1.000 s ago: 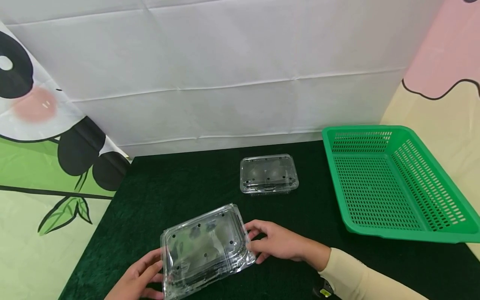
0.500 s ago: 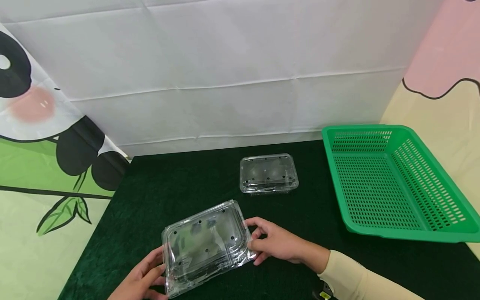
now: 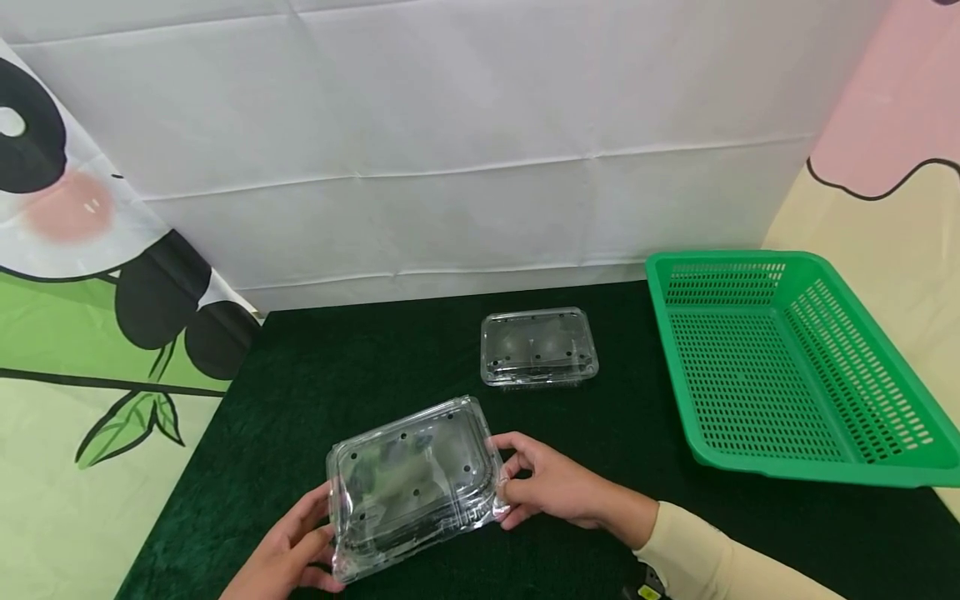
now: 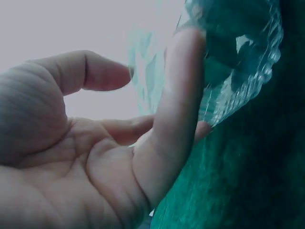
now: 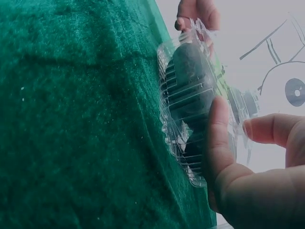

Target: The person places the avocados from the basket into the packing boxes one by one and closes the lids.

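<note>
A clear plastic clamshell container (image 3: pixel 412 479) with small round holes in its lid is held at a slant near the front of the dark green cloth. My left hand (image 3: pixel 288 542) grips its left end, the thumb at the edge and the fingers spread along the side. At the right end my right hand (image 3: pixel 551 483) pinches the rim between thumb and fingers. Ribbed walls of the clamshell container (image 5: pixel 183 90) show in the right wrist view, close over the cloth. Its clear side also appears beyond the fingers of the left hand (image 4: pixel 167 109) in the left wrist view.
Farther back lies a smaller closed clear clamshell container (image 3: pixel 537 343). A green plastic basket (image 3: pixel 825 471) with slotted walls stands on the right of the cloth-covered table (image 3: pixel 360 367). Behind rises a white fabric backdrop (image 3: pixel 450 150), with printed cartoon panels at both sides.
Both hands have shifted the large clamshell container slightly away from me and to the right, its near edge rising a little in view. The smaller container and the basket stay put.
</note>
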`<action>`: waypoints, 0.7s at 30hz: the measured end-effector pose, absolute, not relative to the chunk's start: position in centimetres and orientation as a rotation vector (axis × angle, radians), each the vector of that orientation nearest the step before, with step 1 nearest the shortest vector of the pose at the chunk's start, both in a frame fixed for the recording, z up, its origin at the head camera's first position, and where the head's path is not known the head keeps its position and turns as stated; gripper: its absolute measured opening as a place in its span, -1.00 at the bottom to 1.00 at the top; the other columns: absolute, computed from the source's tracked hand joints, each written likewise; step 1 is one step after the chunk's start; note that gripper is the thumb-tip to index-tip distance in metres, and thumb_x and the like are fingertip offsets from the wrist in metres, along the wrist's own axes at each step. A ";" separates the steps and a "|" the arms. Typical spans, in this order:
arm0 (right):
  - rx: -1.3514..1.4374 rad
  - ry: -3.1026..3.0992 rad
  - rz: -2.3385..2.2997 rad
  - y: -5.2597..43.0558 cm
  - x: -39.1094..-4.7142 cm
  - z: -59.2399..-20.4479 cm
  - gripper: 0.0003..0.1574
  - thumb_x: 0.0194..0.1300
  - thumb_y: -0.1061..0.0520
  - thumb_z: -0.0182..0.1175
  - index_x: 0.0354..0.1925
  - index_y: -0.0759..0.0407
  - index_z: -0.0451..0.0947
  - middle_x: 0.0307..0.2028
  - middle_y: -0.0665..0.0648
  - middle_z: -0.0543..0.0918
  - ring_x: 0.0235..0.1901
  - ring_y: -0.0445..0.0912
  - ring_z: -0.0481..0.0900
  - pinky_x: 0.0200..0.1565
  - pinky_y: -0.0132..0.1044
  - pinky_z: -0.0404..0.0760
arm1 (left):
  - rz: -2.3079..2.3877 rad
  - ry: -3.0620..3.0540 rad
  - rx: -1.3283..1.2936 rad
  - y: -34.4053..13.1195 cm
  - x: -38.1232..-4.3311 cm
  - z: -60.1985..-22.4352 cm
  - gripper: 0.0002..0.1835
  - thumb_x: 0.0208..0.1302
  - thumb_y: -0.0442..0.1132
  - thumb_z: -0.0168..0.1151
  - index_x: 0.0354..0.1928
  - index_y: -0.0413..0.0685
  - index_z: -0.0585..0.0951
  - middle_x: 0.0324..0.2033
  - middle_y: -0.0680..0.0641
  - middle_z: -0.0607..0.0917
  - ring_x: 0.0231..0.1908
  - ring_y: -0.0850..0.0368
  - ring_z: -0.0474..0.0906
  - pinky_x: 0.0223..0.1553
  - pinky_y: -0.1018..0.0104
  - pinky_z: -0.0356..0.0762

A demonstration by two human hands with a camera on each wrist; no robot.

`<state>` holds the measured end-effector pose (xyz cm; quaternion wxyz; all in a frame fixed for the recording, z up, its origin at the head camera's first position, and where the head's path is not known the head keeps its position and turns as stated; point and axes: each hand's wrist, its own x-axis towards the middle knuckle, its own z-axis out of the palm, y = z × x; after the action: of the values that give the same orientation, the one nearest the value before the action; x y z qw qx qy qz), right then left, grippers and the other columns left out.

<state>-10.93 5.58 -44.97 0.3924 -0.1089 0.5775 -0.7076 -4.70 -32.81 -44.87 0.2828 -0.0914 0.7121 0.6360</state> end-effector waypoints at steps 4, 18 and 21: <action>-0.257 1.474 -1.826 5.5 -10.9 -45.1 -0.14 0.37 0.35 0.14 0.54 0.16 0.12 0.02 0.36 0.53 -0.19 0.08 0.70 -0.10 -0.09 0.76 | 1.719 1.946 -0.282 -32.2 -5.1 -44.6 -0.22 0.61 -0.11 0.05 0.64 -0.09 -0.09 0.49 -0.40 0.16 -0.04 -0.17 0.62 -0.08 -0.10 0.70; -0.272 1.449 -1.813 5.7 -10.9 -44.9 -0.15 0.47 0.31 0.10 0.58 0.10 0.03 -0.07 0.35 0.64 -0.23 0.09 0.75 -0.15 -0.08 0.77 | 1.807 1.809 -0.211 -32.2 -4.4 -45.3 -0.17 0.56 -0.34 -0.09 0.64 -0.04 -0.31 0.46 -0.43 0.23 -0.06 -0.28 0.70 -0.12 -0.18 0.71; -0.266 1.445 -1.822 5.6 -11.0 -45.0 -0.15 0.47 0.31 0.10 0.59 0.09 0.04 -0.07 0.35 0.63 -0.24 0.08 0.75 -0.14 -0.08 0.77 | 1.825 1.814 -0.220 -31.9 -4.3 -45.2 -0.14 0.52 -0.38 -0.06 0.64 -0.03 -0.30 0.49 -0.46 0.14 -0.06 -0.28 0.70 -0.10 -0.18 0.71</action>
<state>-10.97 5.64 -44.97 0.3901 -0.1045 0.5684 -0.7168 -4.34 -31.91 -45.18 0.2761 -0.0819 0.6751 0.6792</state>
